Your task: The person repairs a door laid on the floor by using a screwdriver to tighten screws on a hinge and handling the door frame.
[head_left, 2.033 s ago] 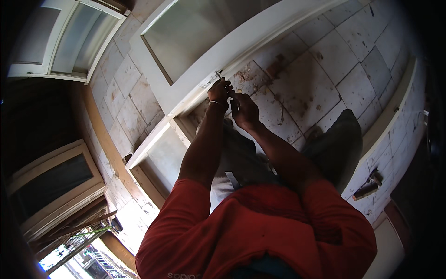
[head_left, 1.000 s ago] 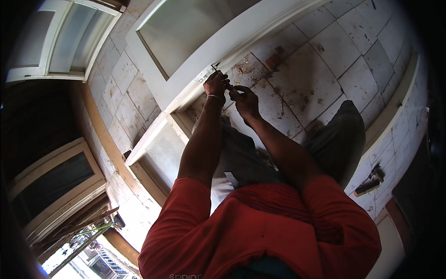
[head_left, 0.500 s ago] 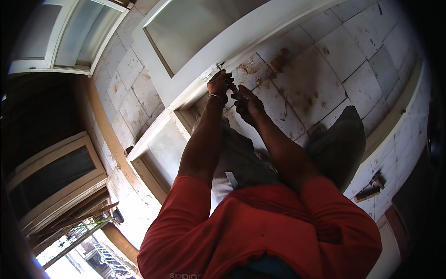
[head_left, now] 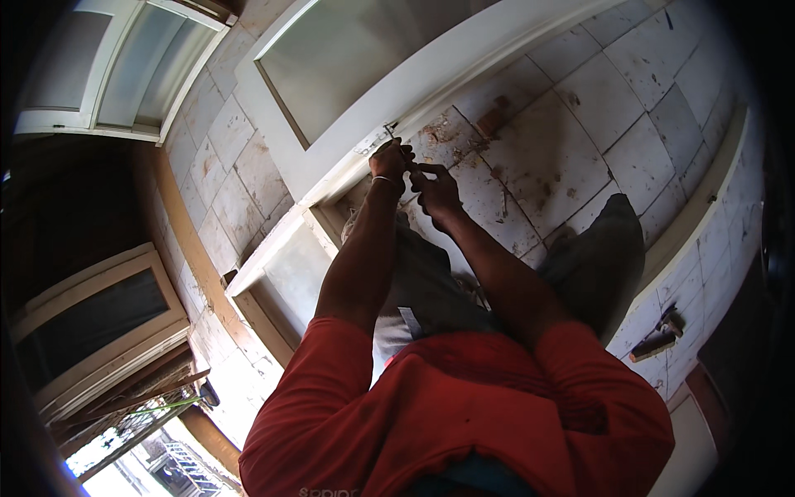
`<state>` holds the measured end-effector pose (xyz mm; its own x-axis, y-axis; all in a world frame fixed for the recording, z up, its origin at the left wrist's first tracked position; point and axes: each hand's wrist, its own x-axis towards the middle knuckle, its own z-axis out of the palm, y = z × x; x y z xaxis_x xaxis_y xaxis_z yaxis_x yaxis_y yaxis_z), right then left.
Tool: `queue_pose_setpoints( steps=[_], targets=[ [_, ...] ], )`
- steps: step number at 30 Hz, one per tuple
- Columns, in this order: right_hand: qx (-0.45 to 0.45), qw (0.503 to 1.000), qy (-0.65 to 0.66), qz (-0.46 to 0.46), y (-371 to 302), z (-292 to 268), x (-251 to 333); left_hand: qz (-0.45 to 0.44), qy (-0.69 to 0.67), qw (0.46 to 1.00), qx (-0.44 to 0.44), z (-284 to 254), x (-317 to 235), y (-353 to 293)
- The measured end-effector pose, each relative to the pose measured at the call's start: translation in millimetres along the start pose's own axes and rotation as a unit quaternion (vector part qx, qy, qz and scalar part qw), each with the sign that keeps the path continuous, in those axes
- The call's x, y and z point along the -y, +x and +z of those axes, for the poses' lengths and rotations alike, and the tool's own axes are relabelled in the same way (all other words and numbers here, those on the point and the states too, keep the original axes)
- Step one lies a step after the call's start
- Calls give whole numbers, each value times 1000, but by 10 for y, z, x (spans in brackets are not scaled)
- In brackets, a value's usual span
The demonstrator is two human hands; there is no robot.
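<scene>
A white door [head_left: 331, 157] with a large glass pane stands ahead of me, a small metal fitting [head_left: 370, 142] set in its edge. At that fitting my left hand [head_left: 389, 162] is closed, with a thin metal shaft [head_left: 389, 129] sticking out past the fingers toward the door edge. The kind of tool is too small and dark to make out. Just right of it, my right hand [head_left: 437, 195] is closed with its fingertips against the left hand, and whatever it grips is hidden by the fingers.
Dirty white floor tiles [head_left: 563, 149] with brown stains and crumbs of debris spread beside the door. A brown block-like piece [head_left: 494, 116] lies there. My trouser legs [head_left: 596, 248] flank the hands. Another framed pane [head_left: 99, 306] and a glazed window [head_left: 157, 66] stand at left.
My right hand has shifted slightly left and down, its fingers changing position against the left hand. The left hand stays at the fitting, and the view has tilted a little.
</scene>
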<state>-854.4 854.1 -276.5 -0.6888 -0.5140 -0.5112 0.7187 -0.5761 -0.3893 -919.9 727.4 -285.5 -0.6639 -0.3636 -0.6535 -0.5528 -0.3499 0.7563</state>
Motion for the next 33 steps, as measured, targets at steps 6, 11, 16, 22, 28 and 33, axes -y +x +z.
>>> queue_pose_setpoints(
  steps=[6, 11, 16, 22, 28, 33],
  targets=[
    [-166, 872, -351, -298, -35, 109, -62, 19, -41, 999, 26, -106, 75, 119],
    [-141, 986, -86, -16, -137, 259, 29, 4, -84, 996, -5, -100, -19, -25],
    [-141, 565, -637, -505, -97, 149, -76, -8, -5, 1000, -12, -25, -107, -169],
    [-179, 971, -152, -48, -173, 297, -35, -9, -30, 999, -15, -107, -47, -46],
    [-155, 729, -548, -379, -96, 32, -139, -9, -93, 995, 15, -102, 19, 74],
    [-49, 998, 16, -21, -114, -10, 9, 14, -12, 1000, -15, -46, 49, 61]
  ],
)
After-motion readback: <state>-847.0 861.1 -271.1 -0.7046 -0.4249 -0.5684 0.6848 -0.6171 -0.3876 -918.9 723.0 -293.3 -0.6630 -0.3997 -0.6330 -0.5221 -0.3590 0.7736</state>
